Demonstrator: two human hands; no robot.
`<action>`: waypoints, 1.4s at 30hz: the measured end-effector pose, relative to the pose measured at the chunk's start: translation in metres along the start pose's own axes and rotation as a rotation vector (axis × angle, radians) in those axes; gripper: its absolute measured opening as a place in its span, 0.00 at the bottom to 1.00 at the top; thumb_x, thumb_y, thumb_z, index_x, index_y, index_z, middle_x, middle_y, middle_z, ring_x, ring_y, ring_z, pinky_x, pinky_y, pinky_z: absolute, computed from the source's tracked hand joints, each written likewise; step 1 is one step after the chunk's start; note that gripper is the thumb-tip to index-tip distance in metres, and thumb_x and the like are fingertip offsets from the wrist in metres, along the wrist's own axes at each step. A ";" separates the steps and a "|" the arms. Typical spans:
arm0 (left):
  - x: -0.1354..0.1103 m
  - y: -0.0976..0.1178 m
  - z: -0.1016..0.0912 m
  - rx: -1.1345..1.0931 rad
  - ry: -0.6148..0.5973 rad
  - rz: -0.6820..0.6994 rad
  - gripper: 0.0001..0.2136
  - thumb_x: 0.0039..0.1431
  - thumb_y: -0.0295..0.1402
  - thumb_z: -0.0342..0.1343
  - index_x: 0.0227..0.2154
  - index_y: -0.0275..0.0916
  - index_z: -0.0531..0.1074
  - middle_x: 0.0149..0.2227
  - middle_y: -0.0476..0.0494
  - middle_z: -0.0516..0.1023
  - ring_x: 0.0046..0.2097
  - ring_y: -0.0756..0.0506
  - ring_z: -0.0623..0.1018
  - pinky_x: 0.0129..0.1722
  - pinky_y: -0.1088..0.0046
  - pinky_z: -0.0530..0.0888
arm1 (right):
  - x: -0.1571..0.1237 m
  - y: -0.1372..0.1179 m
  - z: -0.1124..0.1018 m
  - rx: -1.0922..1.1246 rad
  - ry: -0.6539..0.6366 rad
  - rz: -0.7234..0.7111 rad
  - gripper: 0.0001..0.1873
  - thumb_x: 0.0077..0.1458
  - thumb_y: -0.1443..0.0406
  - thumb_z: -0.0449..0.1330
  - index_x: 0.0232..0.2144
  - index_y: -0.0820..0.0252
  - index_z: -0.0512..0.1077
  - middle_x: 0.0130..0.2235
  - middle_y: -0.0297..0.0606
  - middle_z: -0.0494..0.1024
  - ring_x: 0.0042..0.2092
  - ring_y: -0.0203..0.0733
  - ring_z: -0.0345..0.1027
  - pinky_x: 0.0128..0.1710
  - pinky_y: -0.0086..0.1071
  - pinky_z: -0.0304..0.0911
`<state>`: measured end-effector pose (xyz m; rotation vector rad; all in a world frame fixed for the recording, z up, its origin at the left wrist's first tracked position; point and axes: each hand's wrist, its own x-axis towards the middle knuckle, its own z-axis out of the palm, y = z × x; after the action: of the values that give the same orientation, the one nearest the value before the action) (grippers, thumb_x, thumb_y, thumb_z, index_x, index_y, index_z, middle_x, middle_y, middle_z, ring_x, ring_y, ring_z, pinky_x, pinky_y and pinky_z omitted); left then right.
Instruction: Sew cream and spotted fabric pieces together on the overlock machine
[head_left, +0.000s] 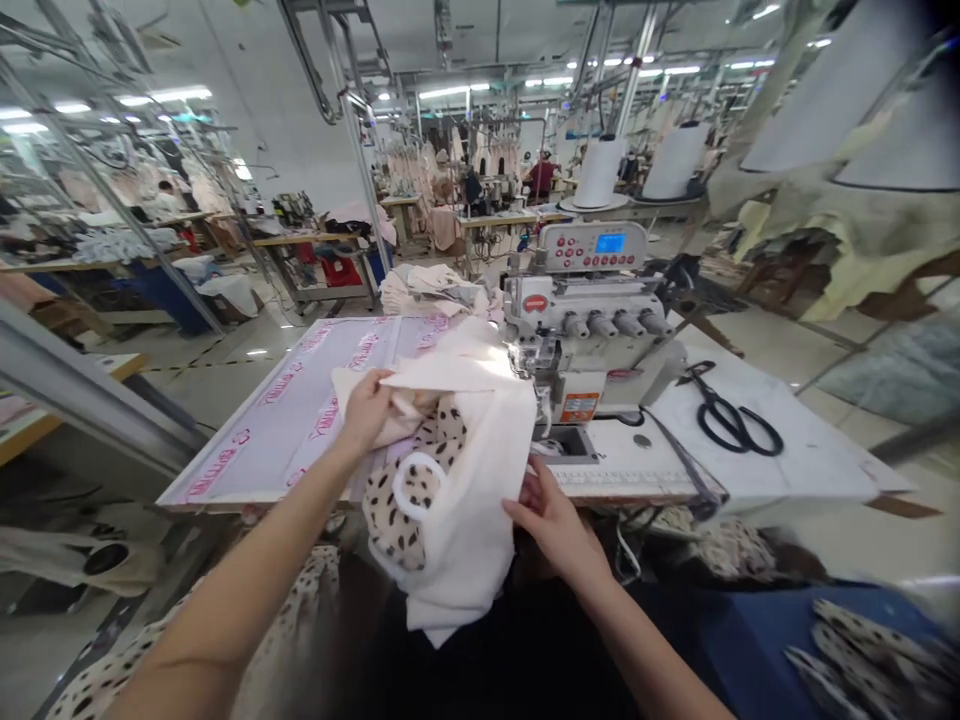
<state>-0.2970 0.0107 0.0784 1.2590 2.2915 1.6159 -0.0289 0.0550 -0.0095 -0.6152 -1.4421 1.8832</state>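
Observation:
A white fleece garment piece (pixel 480 500) hangs over the front edge of the table, its upper part lying by the needle area of the sewing machine (pixel 592 330). Spotted cream fabric with black marks (pixel 397 505) and a white looped band (pixel 409 490) shows in its fold. My left hand (pixel 367 408) is closed on the upper left edge of the white cloth. Lower down, my right hand (pixel 551 515) pinches the cloth's right edge between thumb and fingers, just in front of the machine bed.
Black scissors (pixel 739 425) lie on the right of the table. A purple-white printed sheet (pixel 300 410) covers the left side. Behind the cloth is a cream fabric heap (pixel 435 290). Thread cones (pixel 600 170) stand behind the machine. Spotted pieces (pixel 870 650) rest on blue material at lower right.

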 end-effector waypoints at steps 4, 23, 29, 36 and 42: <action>0.004 0.060 -0.038 -0.098 -0.054 0.001 0.10 0.52 0.38 0.46 0.33 0.37 0.64 0.25 0.50 0.67 0.23 0.52 0.67 0.22 0.79 0.65 | -0.013 -0.008 0.010 -0.087 -0.218 0.150 0.16 0.42 0.59 0.64 0.33 0.63 0.72 0.34 0.39 0.77 0.37 0.45 0.69 0.40 0.40 0.64; -0.166 0.080 -0.003 0.422 -0.649 0.623 0.06 0.58 0.27 0.45 0.38 0.39 0.63 0.29 0.50 0.71 0.30 0.50 0.72 0.29 0.75 0.67 | -0.082 -0.031 0.028 -0.041 -0.140 0.097 0.09 0.50 0.61 0.59 0.26 0.62 0.69 0.24 0.30 0.67 0.26 0.31 0.58 0.27 0.25 0.58; -0.171 0.092 -0.003 0.263 -0.692 0.588 0.06 0.57 0.25 0.46 0.37 0.40 0.64 0.27 0.51 0.70 0.28 0.53 0.70 0.27 0.79 0.67 | -0.086 -0.043 0.030 -0.186 -0.057 -0.035 0.07 0.53 0.63 0.56 0.27 0.62 0.69 0.24 0.31 0.67 0.26 0.31 0.59 0.26 0.24 0.58; -0.173 0.079 -0.002 0.340 -0.735 0.716 0.11 0.57 0.24 0.48 0.43 0.38 0.63 0.30 0.47 0.71 0.30 0.50 0.71 0.28 0.76 0.69 | -0.091 -0.043 0.027 -0.379 -0.043 -0.154 0.05 0.54 0.68 0.54 0.29 0.61 0.68 0.26 0.31 0.69 0.28 0.32 0.62 0.29 0.24 0.58; -0.171 0.084 -0.002 0.360 -0.750 0.766 0.11 0.57 0.24 0.49 0.42 0.37 0.63 0.31 0.47 0.73 0.29 0.51 0.72 0.29 0.77 0.71 | -0.090 -0.044 0.027 -0.451 -0.037 -0.172 0.05 0.54 0.70 0.52 0.27 0.61 0.66 0.25 0.31 0.67 0.27 0.32 0.61 0.27 0.24 0.57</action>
<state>-0.1361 -0.0919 0.0822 2.4880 1.7178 0.5638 0.0216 -0.0232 0.0373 -0.6411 -1.8996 1.4500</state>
